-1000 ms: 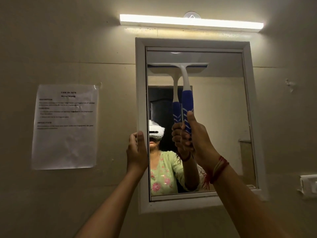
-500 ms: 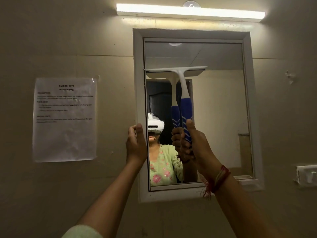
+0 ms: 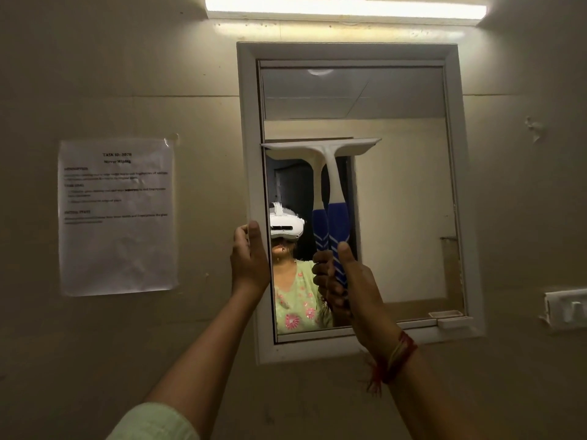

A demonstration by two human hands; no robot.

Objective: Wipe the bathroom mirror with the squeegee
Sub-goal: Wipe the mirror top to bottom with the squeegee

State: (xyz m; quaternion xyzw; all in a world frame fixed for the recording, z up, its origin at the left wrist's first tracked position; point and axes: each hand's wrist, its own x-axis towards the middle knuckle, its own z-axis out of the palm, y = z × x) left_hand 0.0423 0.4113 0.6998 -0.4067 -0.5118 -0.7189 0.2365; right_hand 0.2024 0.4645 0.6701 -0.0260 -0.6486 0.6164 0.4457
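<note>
Against the mirror [image 3: 400,217], the squeegee [image 3: 330,176] blade lies level — right hand [image 3: 357,290] grips its handle, left hand [image 3: 249,262] grips the mirror's left edge.

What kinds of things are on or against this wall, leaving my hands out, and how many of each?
White-framed rectangular mirror: 1
White squeegee with blue handle: 1
White printed paper sheet: 1
Long white tube light: 1
White plastic switch plate: 1
Total: 5
</note>
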